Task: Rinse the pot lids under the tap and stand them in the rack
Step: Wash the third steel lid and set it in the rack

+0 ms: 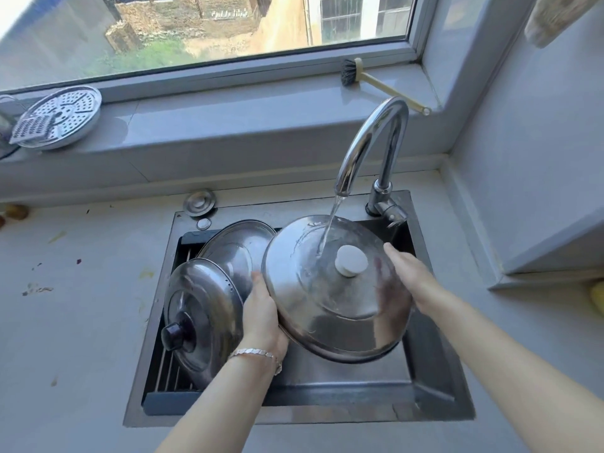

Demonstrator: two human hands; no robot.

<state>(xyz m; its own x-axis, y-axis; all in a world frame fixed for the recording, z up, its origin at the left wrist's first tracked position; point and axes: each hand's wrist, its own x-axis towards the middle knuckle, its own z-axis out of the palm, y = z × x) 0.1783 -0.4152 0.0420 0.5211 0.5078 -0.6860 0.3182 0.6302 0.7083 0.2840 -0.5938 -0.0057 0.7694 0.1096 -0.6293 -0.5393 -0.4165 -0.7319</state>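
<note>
Black-knob lid (202, 305) and plain lid (238, 246) stand in rack (165, 371); white-knob lid (327, 315) rinsing under tap (364, 138), left hand (261, 308) gripping its rim, right hand (408, 273) straight-fingered against it; racking remains.

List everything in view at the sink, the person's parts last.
sink: 1, dark steel, set in counter
tap: 1, chrome, running
rack: 1, dark frame, left side of sink
white-knob lid: 1, steel, tilted under the tap
black-knob lid: 1, steel, standing in rack, front
third lid: 1, steel, in rack behind it
brush: 1, cream handle, black bristles, window sill right
steamer plate: 1, silver, perforated, sill left
sink plug: 1, silver, counter behind sink
left grip: 1, bare hand, holds white-knob lid's left rim
right grip: 1, bare hand, straight fingers on lid's right side
</note>
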